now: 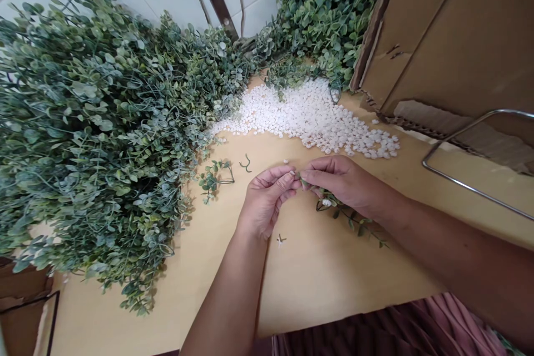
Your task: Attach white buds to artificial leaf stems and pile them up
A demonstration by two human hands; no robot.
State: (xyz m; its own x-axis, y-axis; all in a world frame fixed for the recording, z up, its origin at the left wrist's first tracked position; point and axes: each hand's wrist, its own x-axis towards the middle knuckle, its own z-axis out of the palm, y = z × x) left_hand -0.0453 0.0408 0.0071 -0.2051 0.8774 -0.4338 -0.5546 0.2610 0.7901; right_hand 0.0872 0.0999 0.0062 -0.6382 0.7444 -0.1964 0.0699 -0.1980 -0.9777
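My left hand [267, 200] and my right hand [344, 181] meet fingertip to fingertip above the table. My right thumb and fingers pinch an artificial leafy sprig [354, 218], whose stem trails below the hand towards the right forearm. A small white flower piece [326, 202] shows on that sprig. Left thumb and forefinger are closed at the sprig's green tip; a tiny pale bit shows there, mostly hidden by the fingers. A small forked stem piece [281, 241] lies below the left hand, and a single white piece [286, 161] lies just beyond the fingertips.
A heap of small white pieces [300, 114] spreads beyond my hands. Bushy artificial greenery [95, 122] fills the left, with more foliage [329, 5] behind. A loose sprig [211, 178] and curled stem [246, 164] lie left. Right stand a cardboard box [454, 39] and bent metal rod [459, 183].
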